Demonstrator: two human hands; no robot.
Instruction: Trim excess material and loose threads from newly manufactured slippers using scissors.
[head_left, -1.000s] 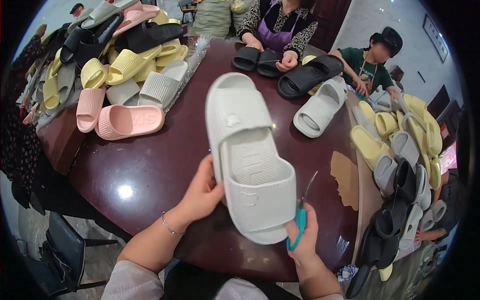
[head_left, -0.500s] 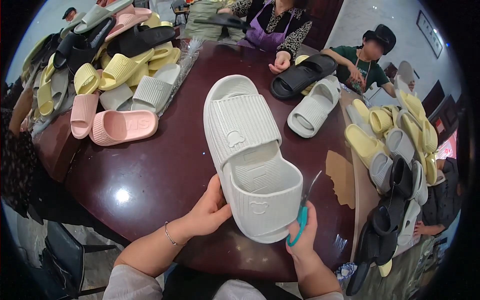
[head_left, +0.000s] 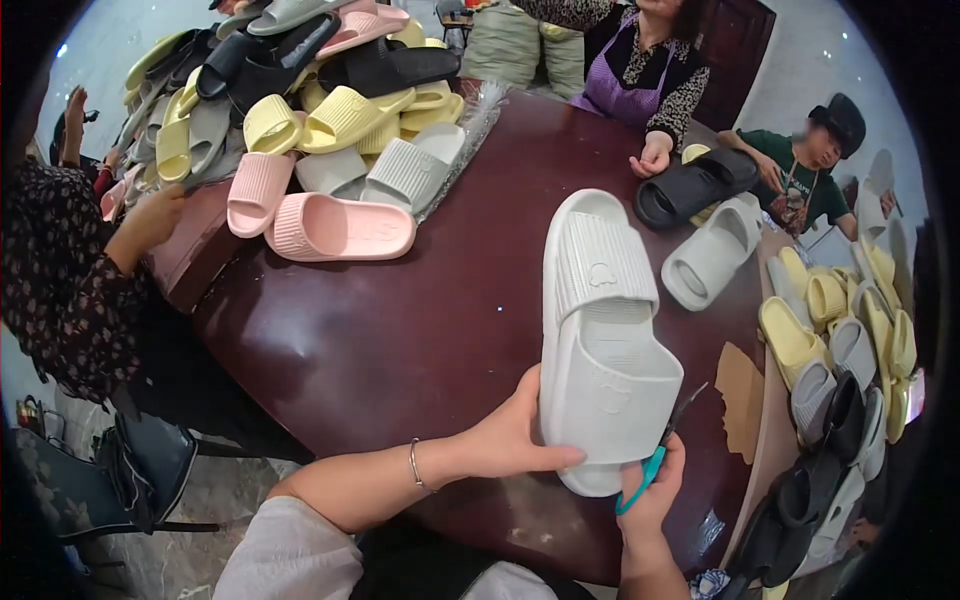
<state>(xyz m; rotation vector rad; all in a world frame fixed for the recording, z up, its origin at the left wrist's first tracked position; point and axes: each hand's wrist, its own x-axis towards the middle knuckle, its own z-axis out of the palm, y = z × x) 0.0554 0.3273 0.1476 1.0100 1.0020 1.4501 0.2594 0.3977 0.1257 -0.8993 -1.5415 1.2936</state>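
Note:
A pair of white slide slippers, one tucked partly into the other, is held up over the table with the toes pointing away. My left hand grips them at the lower left edge, its thumb lying across the upper surface. At the lower right, my right hand is closed around scissors with teal handles, their dark blades pointing up beside the slippers. My right fingers also touch the slippers' near end, and part of that hand is hidden behind it.
A heap of mixed slippers covers the dark red table at the far left. Black slippers and a grey pair lie at the far right. Brown cardboard and more slippers line the right side. Other people stand around.
The view has swung left, so things sit farther right. The slippers have tilted more upright, and my left thumb now lies across them. A person at the left shows more fully.

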